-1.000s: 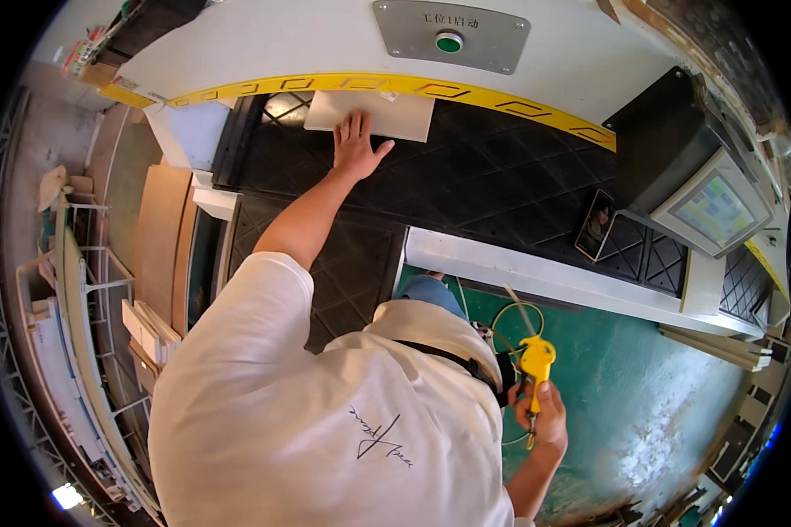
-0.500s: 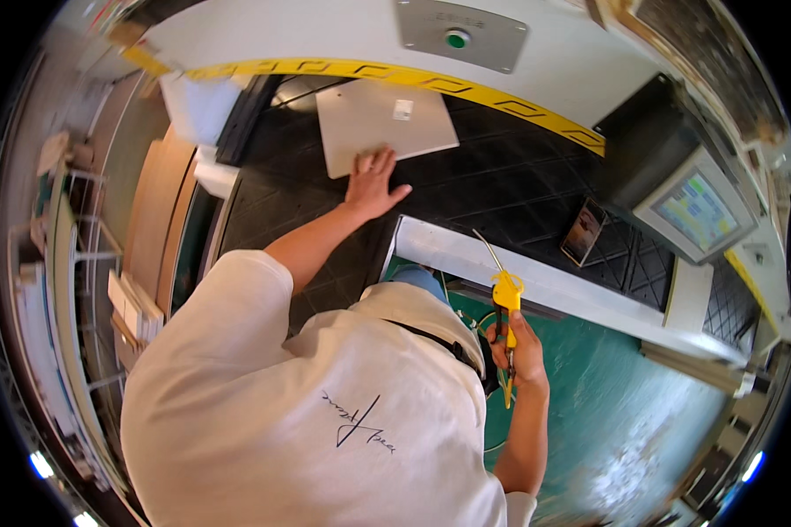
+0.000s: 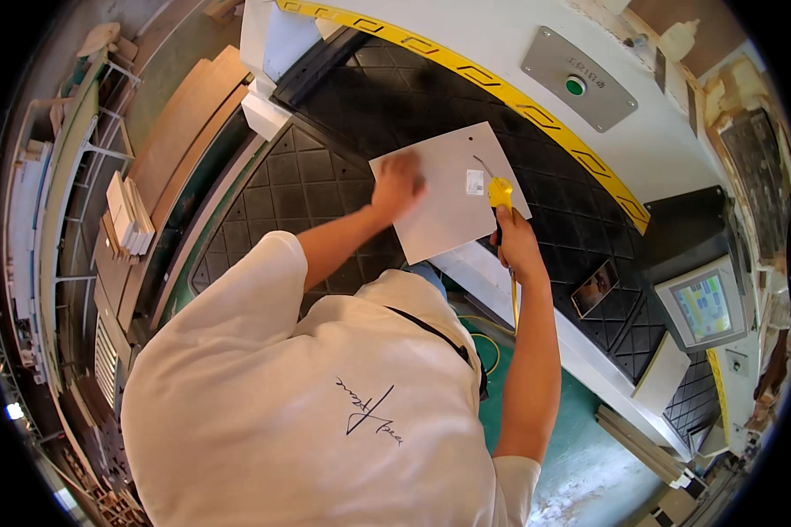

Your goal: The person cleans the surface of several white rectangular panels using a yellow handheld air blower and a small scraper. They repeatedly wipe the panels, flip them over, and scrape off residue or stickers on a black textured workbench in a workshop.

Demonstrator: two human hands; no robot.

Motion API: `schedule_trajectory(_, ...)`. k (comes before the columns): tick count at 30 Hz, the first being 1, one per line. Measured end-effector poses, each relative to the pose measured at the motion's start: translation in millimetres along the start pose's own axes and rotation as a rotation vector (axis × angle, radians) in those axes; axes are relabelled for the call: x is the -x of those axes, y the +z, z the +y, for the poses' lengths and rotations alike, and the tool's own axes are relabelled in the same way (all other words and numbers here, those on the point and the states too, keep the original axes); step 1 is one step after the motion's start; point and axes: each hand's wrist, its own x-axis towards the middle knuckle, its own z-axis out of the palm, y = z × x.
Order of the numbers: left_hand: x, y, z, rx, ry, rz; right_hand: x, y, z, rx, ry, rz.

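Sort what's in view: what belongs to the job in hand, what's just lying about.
In use:
pale panel, left hand blurred over its left edge
yellow air gun, in the right hand
black work surface, beneath the panel

Apparently just lying about:
phone, right of the panel
small pale boards, stacked at left

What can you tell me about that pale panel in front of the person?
The pale panel is a flat, four-cornered, grey-beige board, perhaps coated wood. It bears a white label and a small dark hole near its far corner. It sits askew over the black padded bench. The blurred left hand overlaps its left side, contact unclear; the right hand holds a yellow air blow gun at its right.
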Motion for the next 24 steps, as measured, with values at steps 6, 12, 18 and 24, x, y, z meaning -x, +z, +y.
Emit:
schedule_trajectory(6, -25.4, 3.1, -38.4, -0.021, -0.129, 0.058, -1.1, 16.2, -8.5, 0.04, -0.043, -0.039)
schedule_trajectory(12, -21.7, 8.7, -28.5, 0.062, -0.206, 0.118, -7.2, -3.7, 0.3, 0.065, -0.058, 0.171)
schedule_trajectory(18, -16.9, 7.6, -44.5, 0.066, -0.188, 0.218, 32.7, -4.7, -13.9, -0.087, 0.055, -0.431)
schedule_trajectory(24, -19.2, 15.6, -29.9, 0.097, -0.268, 0.164, 20.0, -12.2, 23.6, 0.071, -0.104, 0.285)
